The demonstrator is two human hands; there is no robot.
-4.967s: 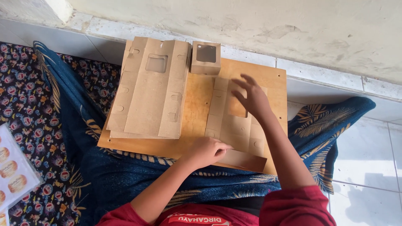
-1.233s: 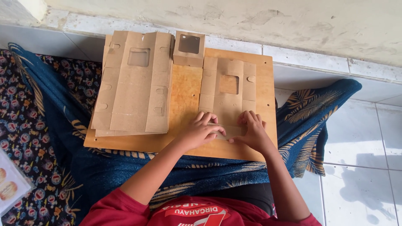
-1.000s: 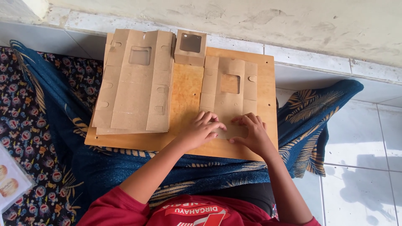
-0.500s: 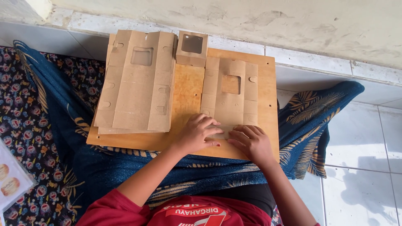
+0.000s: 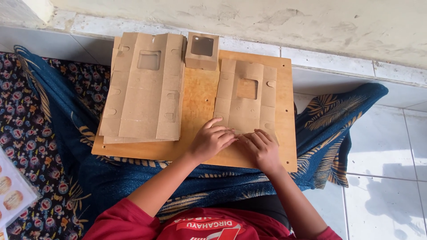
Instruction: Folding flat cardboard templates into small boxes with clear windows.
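Both hands point(image 5: 238, 144) press a flat brown windowed carton blank point(image 5: 245, 98).

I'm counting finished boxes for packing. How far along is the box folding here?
One small windowed box stands assembled at the board's far edge. In hand: a flat cardboard blank lies on the wooden board, with the left hand and right hand pressing its near edge; it still lies flat. Left: a stack of flat blanks waits beside it.
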